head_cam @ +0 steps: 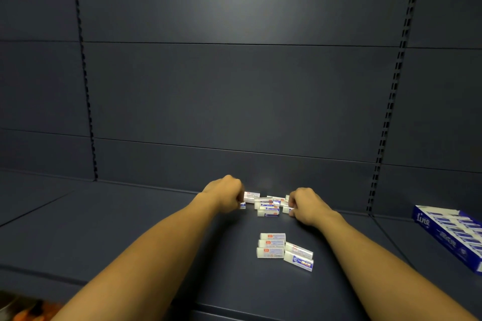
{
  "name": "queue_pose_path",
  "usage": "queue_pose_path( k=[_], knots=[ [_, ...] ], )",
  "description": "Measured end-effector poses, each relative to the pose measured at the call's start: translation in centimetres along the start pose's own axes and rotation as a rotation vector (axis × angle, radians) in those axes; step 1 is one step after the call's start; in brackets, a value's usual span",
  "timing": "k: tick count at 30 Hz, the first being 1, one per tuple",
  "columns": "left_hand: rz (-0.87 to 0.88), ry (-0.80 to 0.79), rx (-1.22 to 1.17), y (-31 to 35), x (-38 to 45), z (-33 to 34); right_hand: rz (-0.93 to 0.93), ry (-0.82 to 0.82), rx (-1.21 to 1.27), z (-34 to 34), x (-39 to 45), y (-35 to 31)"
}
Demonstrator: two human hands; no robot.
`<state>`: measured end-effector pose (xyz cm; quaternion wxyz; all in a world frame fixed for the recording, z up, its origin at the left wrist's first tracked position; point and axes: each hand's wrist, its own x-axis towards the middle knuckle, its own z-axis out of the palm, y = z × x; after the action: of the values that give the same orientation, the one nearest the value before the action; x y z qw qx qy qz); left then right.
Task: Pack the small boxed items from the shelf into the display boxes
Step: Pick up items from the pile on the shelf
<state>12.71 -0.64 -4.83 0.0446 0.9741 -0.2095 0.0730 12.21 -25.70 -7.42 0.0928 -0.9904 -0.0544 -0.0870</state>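
The blue display box reads "line" in white script.

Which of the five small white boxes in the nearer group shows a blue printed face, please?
The front-right small white box, nearest the camera, shows a blue logo with yellow lettering. The other four in that group show mainly white faces with small red marks.

A single head-worn camera is looking forward and slightly down along both forearms onto a dark shelf, taking in the back panel that is rising behind it. Its wide lens is bending the slotted uprights at either side. The hands are sitting in the middle distance, and a blue display box is being cropped by the right edge.
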Motion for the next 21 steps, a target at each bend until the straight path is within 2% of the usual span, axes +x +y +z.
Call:
queue_pose_path(
  k=[15, 21],
  knots=[
    [0.021, 0.004, -0.008, -1.7, -0.7, -0.3, 0.053, -0.052, -0.073, -0.4, -1.0, -0.6],
    [0.068, 0.06, -0.016, -0.9, 1.0, -2.5, 0.119, -0.001, -0.045, -2.4, -2.7, 1.2]
  ],
)
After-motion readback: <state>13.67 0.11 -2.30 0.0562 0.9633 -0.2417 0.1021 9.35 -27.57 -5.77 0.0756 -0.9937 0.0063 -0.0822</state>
